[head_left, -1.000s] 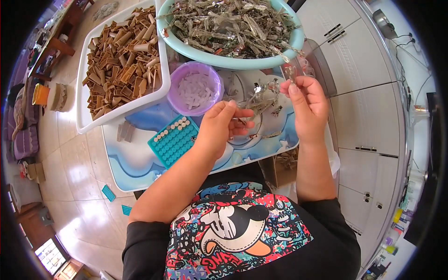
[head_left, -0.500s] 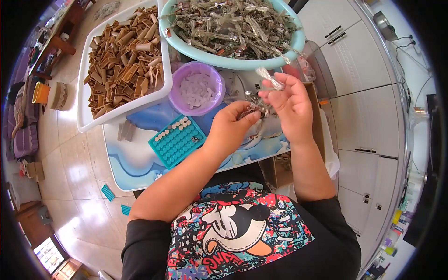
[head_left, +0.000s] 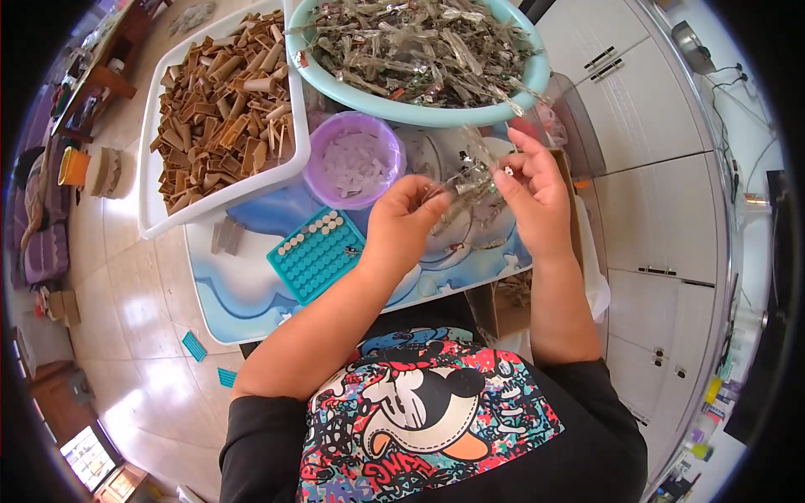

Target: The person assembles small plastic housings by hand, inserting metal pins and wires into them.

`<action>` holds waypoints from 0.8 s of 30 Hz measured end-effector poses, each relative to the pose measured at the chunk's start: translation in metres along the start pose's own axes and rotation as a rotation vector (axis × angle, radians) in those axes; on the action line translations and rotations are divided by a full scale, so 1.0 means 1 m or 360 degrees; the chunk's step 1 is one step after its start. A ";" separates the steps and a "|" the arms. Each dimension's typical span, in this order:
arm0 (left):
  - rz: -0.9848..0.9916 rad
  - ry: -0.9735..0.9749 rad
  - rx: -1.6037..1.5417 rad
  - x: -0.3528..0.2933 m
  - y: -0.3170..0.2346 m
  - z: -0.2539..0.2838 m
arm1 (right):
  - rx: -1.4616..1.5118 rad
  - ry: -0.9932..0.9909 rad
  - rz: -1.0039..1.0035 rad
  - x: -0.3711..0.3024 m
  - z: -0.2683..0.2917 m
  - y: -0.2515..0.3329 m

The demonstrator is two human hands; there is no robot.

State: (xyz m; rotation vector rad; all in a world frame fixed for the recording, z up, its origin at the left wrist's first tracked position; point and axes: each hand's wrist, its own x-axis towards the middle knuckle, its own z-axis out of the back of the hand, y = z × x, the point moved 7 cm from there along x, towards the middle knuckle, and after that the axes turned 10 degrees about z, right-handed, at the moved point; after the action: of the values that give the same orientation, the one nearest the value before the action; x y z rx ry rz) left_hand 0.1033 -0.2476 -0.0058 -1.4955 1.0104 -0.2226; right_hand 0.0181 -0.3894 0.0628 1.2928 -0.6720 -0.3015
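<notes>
Over the patterned table my hands work at a tangled bunch of clear plastic strips (head_left: 476,178) with shiny silvery bits. My left hand (head_left: 401,220) is closed, thumb and fingers pinching the left end of the bunch. My right hand (head_left: 538,199) pinches its right side between thumb and bent fingers, one finger raised. A tiny white and dark piece shows at its fingertips, too small to name. Left of my left forearm lies a teal tray (head_left: 312,272) with round hollows, some holding pale discs. Beyond it stands a purple tub (head_left: 396,168) of small whitish pieces.
An aqua basin (head_left: 411,116) heaped with similar clear strips stands at the far side. To its left is a white tray (head_left: 225,198) full of brown curved pieces. A cardboard box (head_left: 495,314) sits by the table's right edge, near white cabinets (head_left: 654,218).
My right hand has come down to the bunch; the clear strip it held up has dropped out of its raised position. My left hand has shifted slightly left, and the strips spread between both hands.
</notes>
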 end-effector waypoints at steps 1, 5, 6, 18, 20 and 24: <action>0.0001 0.0000 0.0000 0.000 -0.001 -0.001 | 0.0000 0.0000 -0.0001 0.000 0.000 0.001; 0.0241 -0.0018 -0.0206 0.001 0.009 0.001 | 0.0207 0.0008 -0.0076 -0.001 0.001 -0.002; 0.0238 0.0014 -0.0144 0.003 0.013 0.001 | 0.0227 -0.0013 -0.0072 -0.001 0.001 -0.003; -0.0805 -0.0355 0.1240 -0.032 -0.060 -0.007 | -0.0286 0.0130 0.0085 -0.005 -0.011 0.010; -0.0782 -0.0302 0.1117 -0.028 -0.056 -0.004 | -0.0318 0.0170 0.0125 -0.003 -0.013 0.014; -0.1132 -0.0303 0.1174 -0.039 -0.068 -0.011 | 0.0130 0.0231 -0.0277 0.001 -0.012 -0.003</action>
State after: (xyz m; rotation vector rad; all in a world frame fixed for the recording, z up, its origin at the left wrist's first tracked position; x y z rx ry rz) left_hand 0.1034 -0.2386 0.0727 -1.0938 0.1515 -0.8417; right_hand 0.0269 -0.3817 0.0588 1.4399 -0.4534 -0.3211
